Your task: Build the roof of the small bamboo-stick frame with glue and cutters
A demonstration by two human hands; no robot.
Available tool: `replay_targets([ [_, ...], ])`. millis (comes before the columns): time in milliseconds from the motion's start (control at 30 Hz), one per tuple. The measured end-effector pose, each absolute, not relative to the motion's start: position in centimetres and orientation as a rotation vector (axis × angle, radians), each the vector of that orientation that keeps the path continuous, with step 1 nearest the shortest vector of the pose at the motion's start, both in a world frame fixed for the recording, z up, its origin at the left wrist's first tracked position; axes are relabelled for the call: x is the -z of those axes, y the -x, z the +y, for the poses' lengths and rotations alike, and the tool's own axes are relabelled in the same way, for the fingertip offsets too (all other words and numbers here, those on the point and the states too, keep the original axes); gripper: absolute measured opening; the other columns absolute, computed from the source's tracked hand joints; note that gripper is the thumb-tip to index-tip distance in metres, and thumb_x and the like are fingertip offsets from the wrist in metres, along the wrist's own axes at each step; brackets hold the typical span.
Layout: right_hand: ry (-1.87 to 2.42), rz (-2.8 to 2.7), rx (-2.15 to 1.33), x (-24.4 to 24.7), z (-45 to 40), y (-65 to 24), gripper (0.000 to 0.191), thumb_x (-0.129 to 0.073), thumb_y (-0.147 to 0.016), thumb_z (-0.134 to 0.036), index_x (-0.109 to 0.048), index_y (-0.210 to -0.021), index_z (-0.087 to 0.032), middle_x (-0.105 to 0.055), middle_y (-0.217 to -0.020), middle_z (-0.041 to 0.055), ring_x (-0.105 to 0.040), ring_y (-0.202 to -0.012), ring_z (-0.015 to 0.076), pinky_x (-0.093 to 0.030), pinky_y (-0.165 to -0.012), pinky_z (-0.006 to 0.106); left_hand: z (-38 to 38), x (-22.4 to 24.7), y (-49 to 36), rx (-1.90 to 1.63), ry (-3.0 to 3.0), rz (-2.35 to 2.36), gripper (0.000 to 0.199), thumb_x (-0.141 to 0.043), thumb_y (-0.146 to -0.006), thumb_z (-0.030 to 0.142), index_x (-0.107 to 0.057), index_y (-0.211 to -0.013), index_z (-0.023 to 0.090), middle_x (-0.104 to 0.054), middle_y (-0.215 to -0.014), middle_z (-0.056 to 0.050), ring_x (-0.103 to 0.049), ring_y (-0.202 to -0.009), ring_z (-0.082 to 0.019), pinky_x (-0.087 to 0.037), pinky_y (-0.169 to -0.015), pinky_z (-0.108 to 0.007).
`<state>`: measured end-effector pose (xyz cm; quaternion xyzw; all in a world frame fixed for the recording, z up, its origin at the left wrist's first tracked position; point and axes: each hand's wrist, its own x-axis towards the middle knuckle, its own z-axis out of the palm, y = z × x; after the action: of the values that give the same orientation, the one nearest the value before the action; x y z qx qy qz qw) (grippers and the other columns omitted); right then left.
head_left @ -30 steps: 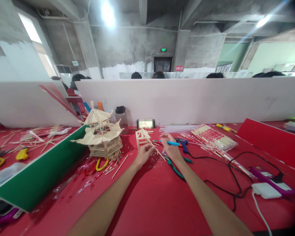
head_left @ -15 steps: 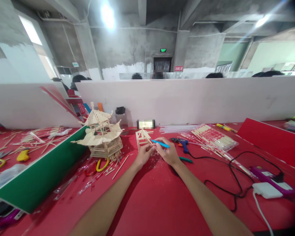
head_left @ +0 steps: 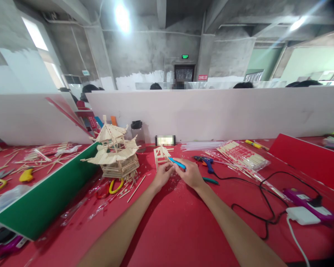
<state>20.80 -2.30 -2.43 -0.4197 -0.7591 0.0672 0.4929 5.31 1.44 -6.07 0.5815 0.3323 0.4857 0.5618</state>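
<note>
My right hand point(head_left: 189, 173) is closed around a slim blue pen-shaped tool point(head_left: 178, 163), tilted with its far end up to the left; its exact kind is unclear. My left hand point(head_left: 163, 176) is closed with thumb and fingers pinched, close against the right fingertips. Whatever sits in that pinch is hidden. Just beyond both hands stands a small open frame of wooden sticks point(head_left: 161, 152), its lower part partly covered by the hands. To the left, a tiered stick pavilion point(head_left: 115, 152) stands upright on the red table point(head_left: 178, 230).
A blue glue gun point(head_left: 207, 162) with a black cord lies right of my hands, near green-handled pliers point(head_left: 210, 181). Packed sticks point(head_left: 243, 155) lie farther right. A bottle point(head_left: 137, 135) and phone point(head_left: 165, 140) stand by the white partition. Yellow-handled scissors point(head_left: 116, 186) lie below the pavilion.
The blue tool has shifted slightly left and down and turned a little steeper in my right hand. My left hand stays nearly in place.
</note>
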Motion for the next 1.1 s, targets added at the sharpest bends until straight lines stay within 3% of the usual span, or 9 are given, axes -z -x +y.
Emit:
replay_targets([
  [367, 1.017, -1.887, -0.175, 2.82, -1.94, -20.75, 0.034, -0.055, -0.094, -0.031, -0.069, -0.125, -0.03, -0.073, -0.118, 0.0035, -0.069, -0.108, 0.023, -0.052, -0.101, 0.038, 1.36, 5.78, -5.42, -1.154, -1.386, 0.762, 0.036, -0.077, -0.073, 0.048, -0.068, -0.079, 0.014, -0.063, -0.069, -0.002, -0.057, -0.063, -0.012, -0.046, -0.064, -0.024],
  [1100, 1.063, -1.88, -0.101, 2.7, -1.97, -20.79, 0.034, -0.056, -0.095, -0.03, -0.068, -0.126, -0.03, -0.074, -0.115, 0.0032, -0.07, -0.104, 0.0222, -0.052, -0.098, 0.035, 1.41, 5.84, -5.28, -1.146, -1.372, 0.78, 0.043, -0.078, -0.069, 0.054, -0.068, -0.079, 0.014, -0.065, -0.069, -0.003, -0.059, -0.063, -0.013, -0.047, -0.064, -0.024],
])
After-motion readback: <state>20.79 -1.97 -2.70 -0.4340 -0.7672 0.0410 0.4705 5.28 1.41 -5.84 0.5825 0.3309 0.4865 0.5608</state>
